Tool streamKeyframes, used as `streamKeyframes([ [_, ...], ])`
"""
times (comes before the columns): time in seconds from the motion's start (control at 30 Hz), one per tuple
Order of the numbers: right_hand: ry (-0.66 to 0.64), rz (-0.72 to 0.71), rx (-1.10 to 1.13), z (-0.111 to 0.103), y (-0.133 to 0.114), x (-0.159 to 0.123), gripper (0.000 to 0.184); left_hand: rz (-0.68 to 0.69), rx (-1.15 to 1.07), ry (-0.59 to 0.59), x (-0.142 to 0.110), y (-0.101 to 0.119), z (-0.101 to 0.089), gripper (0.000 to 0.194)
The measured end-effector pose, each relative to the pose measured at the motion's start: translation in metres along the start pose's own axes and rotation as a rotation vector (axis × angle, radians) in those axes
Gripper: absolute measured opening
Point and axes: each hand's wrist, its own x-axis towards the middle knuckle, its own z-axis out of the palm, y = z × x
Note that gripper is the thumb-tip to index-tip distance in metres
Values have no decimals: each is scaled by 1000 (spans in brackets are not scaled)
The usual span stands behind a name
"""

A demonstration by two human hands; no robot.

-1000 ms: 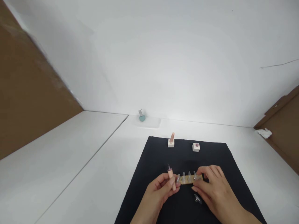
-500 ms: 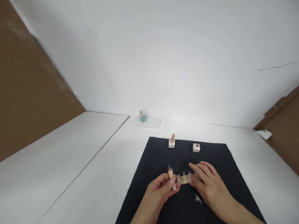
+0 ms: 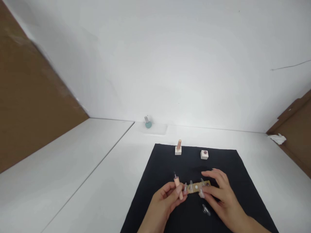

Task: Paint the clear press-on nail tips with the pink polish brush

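1. Left hand point(image 3: 167, 200): fingers curled, gripping a pale pink cylindrical cap point(image 3: 179, 189) with its thin brush point(image 3: 175, 175) pointing up and away. Fingertips also at the left end of a tan flat strip point(image 3: 193, 189).
2. Right hand point(image 3: 222, 195): thumb and index nearly closed on a clear plastic nail tip point(image 3: 201, 194) at the strip's near edge. Exact contact blurred. Remaining fingers loosely spread above the strip's right end.
3. Loose clear nail tip with a small round base point(image 3: 206, 210): lying on the black cloth mat point(image 3: 184, 218), near side of the strip, just left of the right hand.
4. Strip spans between both hands. Upright clear tips on its left part, one more by the right index finger; white round dot point(image 3: 196, 187) exposed mid-strip.
5. Room: mat surface shows between forearms and beyond the strip up to the bottles. Left mat edge slants outside the left forearm; right edge runs just outside the right forearm.
6. Far mat edge: square white bottle with a pink-tan tapered cap point(image 3: 178, 150), upright; right of it, well apart, a square white bottle, uncapped, dark neck point(image 3: 204, 155).
7. Behind: white tabletop point(image 3: 206, 137), teal round bottle with grey cap point(image 3: 148, 124) at a translucent tray point(image 3: 159, 129), crumpled white tissue point(image 3: 277, 139) far right, white wall point(image 3: 179, 64).
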Motion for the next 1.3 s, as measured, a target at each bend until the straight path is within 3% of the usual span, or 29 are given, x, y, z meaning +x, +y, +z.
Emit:
streamKeyframes([
  [0.23, -79, 118, -39, -25, 13, -37, 16, -28, -8, 25, 2, 4, 2, 39],
  [0.5, -111, 294, -7, -15, 29, -28, 23, -37, 12, 20, 5, 6, 0, 40],
  [0.73, -243, 295, -30, -23, 37, -36, 17, -14, 33, 30, 3, 5, 0, 45],
  [0.9, -115, 262, -63, -40, 20, -36, 25, -14, 36, 42, 2, 3, -2, 50],
  [1.0, -38, 185, -165, -35, 5, -23, 23, -1, 40, 30, 1, 2, -2, 49],
  [1.07, -53, 165, -222, -26, -1, -12, 28, 8, 38, 30, 1, 2, -2, 48],
  [1.3, -120, 175, -137, -4, 6, 9, 18, 24, 16, 26, 1, 4, 1, 46],
])
